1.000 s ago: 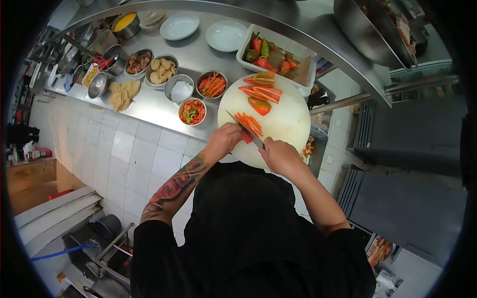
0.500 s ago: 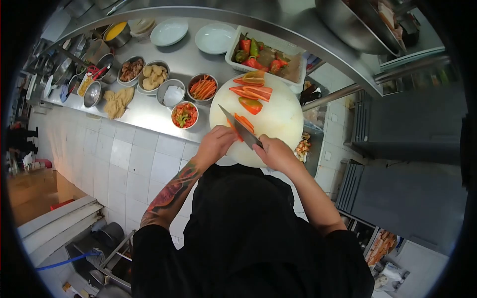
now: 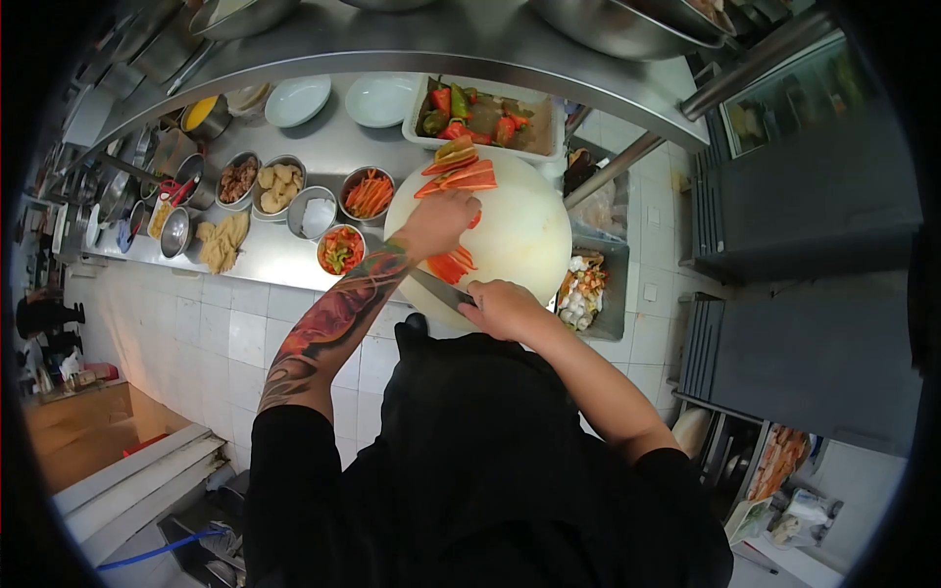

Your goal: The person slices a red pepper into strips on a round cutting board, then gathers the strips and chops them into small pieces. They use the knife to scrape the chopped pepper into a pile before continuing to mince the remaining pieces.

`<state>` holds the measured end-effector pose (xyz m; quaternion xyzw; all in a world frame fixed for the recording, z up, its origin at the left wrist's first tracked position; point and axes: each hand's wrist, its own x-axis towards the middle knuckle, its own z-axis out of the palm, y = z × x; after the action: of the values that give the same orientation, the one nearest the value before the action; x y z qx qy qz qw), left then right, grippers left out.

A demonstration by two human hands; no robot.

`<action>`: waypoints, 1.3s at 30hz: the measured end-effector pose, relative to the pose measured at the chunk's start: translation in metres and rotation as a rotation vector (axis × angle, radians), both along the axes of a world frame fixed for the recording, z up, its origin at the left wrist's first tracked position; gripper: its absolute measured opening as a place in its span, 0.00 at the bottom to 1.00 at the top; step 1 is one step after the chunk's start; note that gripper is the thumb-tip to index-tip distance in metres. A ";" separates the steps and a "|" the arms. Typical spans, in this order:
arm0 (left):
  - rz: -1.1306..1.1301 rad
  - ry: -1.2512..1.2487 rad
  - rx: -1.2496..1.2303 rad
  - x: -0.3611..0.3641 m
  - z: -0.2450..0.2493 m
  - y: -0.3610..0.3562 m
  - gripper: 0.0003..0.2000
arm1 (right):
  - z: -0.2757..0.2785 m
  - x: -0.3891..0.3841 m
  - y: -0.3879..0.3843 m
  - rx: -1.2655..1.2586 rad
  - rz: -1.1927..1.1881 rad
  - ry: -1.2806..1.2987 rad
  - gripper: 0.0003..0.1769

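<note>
On the round white cutting board [image 3: 524, 235], my left hand [image 3: 440, 223] reaches forward, its fingers closed over a red bell pepper piece [image 3: 475, 219] that is mostly covered. My right hand [image 3: 502, 308] grips a knife [image 3: 440, 289] low over the near-left part of the board, its blade pointing left. Just beyond the blade lie cut red pepper strips [image 3: 452, 263]. Larger pepper pieces [image 3: 469, 176] rest at the board's far side, past my left hand.
Behind the board stands a white tray of whole peppers [image 3: 483, 116]. Left of it are bowls of carrot strips [image 3: 370, 194], diced peppers [image 3: 341, 250] and a white substance [image 3: 316, 218]. A scrap bin [image 3: 585, 294] sits to the right, and a metal shelf [image 3: 412, 49] spans above.
My left hand has left the strips by the blade and moved forward to the whole pepper piece. The right hand has drawn the knife back toward me. The view has shifted slightly.
</note>
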<state>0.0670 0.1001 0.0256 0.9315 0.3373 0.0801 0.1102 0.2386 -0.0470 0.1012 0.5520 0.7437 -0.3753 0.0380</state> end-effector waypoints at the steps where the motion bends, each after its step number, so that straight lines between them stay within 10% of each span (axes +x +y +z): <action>1: -0.006 0.003 -0.003 -0.007 0.008 -0.004 0.24 | 0.004 0.000 0.000 -0.003 -0.006 0.003 0.19; 6: 0.027 -0.341 -0.080 -0.066 0.081 -0.062 0.25 | 0.017 0.011 0.011 -0.094 -0.145 0.020 0.20; 15: 0.274 -0.519 -0.066 -0.062 -0.002 -0.151 0.23 | 0.013 0.030 0.004 0.147 -0.050 -0.106 0.17; 39: 0.015 -0.214 -0.123 -0.046 0.007 -0.110 0.10 | 0.028 0.033 -0.029 0.223 0.015 -0.192 0.12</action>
<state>0.0210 -0.0095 0.0330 0.9064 0.3351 0.1591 0.2020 0.2719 -0.0763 0.1296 0.5807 0.7778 -0.2354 0.0501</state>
